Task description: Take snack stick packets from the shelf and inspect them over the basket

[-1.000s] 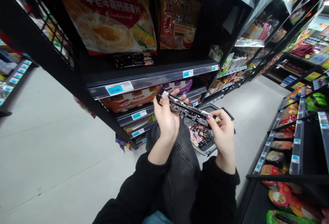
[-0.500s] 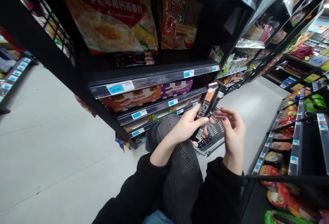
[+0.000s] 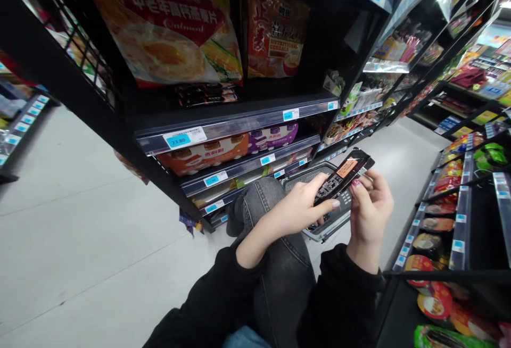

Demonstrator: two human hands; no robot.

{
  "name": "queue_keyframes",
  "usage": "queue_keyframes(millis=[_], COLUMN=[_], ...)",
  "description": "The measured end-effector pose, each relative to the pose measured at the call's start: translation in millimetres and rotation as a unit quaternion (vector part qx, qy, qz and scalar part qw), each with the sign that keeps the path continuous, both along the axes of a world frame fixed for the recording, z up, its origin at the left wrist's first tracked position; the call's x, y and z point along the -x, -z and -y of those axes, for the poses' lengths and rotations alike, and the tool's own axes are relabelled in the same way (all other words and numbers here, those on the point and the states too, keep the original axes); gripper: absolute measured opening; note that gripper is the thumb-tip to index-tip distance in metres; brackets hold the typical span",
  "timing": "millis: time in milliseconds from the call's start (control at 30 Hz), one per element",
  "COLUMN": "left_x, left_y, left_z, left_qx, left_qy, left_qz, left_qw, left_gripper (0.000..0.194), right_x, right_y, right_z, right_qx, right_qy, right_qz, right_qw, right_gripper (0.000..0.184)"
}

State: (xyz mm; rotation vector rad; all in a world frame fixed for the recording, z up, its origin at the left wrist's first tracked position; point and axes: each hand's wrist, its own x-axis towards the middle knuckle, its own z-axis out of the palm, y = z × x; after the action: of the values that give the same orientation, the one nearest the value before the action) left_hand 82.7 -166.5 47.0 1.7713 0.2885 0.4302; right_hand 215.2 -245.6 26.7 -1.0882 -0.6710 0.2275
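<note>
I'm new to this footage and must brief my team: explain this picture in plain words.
There is no machine: the left grip and the right grip are bare human hands, seen from a camera worn on that person's head, looking forward and down. The left grip holds a slim black packet. The right grip has its fingertips at the packet's upper end; whether they pinch it is hard to tell. Ahead, a black shelf bears an oatmeal bag, a cereal bag and a few small dark packets. A grey basket sits below.
</note>
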Motion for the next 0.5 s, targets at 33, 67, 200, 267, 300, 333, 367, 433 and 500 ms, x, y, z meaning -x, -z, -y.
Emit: queue_keyframes(millis=[33,67,200,267,300,333,367,433,500], left_x=[0.0,0.0,0.3,0.3,0.2,0.0,-0.3,-1.0,-1.3], left_y=[0.3,0.8,3.0,3.6,3.7,3.6,3.4,2.4,1.2], left_z=[0.2,0.3,-0.3,-1.3,-1.9,-2.5,-3.1,-3.9,-4.3], left_qx=[-0.001,-0.002,0.002,0.001,0.000,-0.002,-0.005,-0.015,-0.017], left_qy=[-0.003,-0.006,-0.009,-0.001,0.003,0.005,0.008,0.013,0.028], left_qz=[0.000,0.000,0.023,0.033,0.035,0.034,0.030,0.021,0.015], left_qw=[1.000,1.000,1.000,0.999,0.999,0.999,1.000,1.000,0.999], left_gripper=[0.028,0.027,0.022,0.019,0.019,0.019,0.020,0.021,0.022], right_x=[0.0,-0.1,-0.6,-0.1,0.4,0.9,1.4,2.1,2.4], right_y=[-0.1,-0.1,-0.3,-1.4,-2.4,-3.4,-4.4,-5.9,-6.2], right_z=[0.0,0.1,0.7,1.2,1.5,1.7,1.8,1.6,0.6], right_qx=[0.003,0.005,0.015,0.014,0.013,0.013,0.014,0.016,0.019], right_qy=[0.001,0.002,0.001,-0.001,-0.004,-0.010,-0.019,-0.030,-0.027], right_qz=[0.002,0.006,0.017,0.023,0.026,0.027,0.027,0.028,0.029], right_qw=[1.000,1.000,1.000,1.000,1.000,0.999,0.999,0.999,0.999], right_gripper=[0.035,0.035,0.034,0.034,0.034,0.035,0.034,0.030,0.028])
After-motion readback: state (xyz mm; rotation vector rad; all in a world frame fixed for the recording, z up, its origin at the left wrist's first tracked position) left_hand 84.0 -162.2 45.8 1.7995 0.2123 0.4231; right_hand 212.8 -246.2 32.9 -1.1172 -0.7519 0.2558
